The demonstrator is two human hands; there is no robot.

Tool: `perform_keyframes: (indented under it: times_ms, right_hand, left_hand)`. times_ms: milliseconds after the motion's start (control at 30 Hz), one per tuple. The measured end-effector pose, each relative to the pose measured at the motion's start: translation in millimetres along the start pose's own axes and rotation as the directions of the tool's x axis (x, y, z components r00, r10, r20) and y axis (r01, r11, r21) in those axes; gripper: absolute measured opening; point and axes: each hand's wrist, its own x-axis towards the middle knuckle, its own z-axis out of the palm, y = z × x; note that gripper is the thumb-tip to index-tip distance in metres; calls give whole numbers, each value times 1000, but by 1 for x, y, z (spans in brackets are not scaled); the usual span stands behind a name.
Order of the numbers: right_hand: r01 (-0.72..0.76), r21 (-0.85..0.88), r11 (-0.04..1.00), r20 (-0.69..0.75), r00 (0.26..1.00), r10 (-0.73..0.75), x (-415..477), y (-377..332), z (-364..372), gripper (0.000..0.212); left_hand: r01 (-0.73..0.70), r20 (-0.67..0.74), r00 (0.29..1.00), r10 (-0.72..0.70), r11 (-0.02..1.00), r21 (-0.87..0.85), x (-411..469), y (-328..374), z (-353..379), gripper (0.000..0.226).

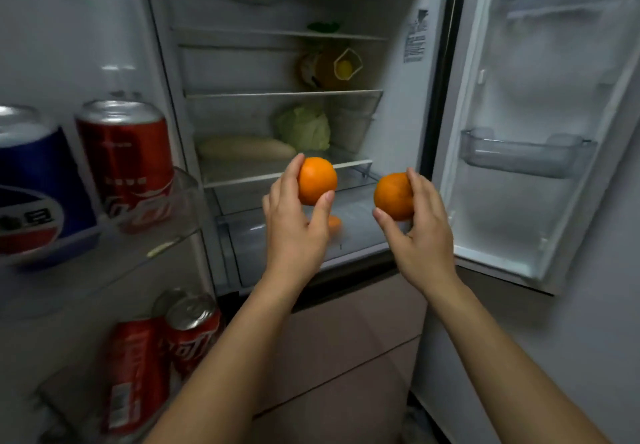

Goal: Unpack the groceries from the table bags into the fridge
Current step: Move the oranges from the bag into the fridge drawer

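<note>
The left hand (pixel 294 229) pinched a round orange fruit (pixel 317 180) between thumb and fingertips. The right hand (pixel 420 235) gripped a second orange fruit (pixel 393 196) likewise. Both were held before the open white fridge (pixel 398 114), above its clear plastic bottom drawer (pixel 239 235). A small orange piece (pixel 335 223) already lay there, so the fingertip holds probably readied an easy release into that drawer.

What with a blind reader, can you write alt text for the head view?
At an open fridge, the left hand grips one orange and the right hand another orange. A cabbage sits on a shelf; soda cans stand in the left door.
</note>
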Motion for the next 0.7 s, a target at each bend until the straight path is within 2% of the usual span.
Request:
perform_keyframes:
  times_ms: [133,233,400,533,633,700]
  right_hand:
    - [0,45,999,41,999,-2,50,20,29,76]
    - [-6,69,998,154,988,-5,88,38,55,76]
    - [24,70,997,386,921,-49,151,67,102,80]
    - [63,17,998,651,757,-59,201,82,146,84]
    - [96,-65,993,808,589,-4,229,87,177,81]
    - [181,-141,973,876,482,37,238,92,197,71]
  left_hand:
    - [113,28,993,-116,991,78,51,-32,22,61]
    - [205,48,976,-212,971,122,80,-65,33,62]
    - [278,98,932,-348,863,423,116,-107,40,65]
    - [324,144,835,-531,686,652,145,-125,41,60]
    - [263,185,730,-659,520,813,165,-138,42,47]
    - [204,215,643,-736,434,877,172,-149,46,46]
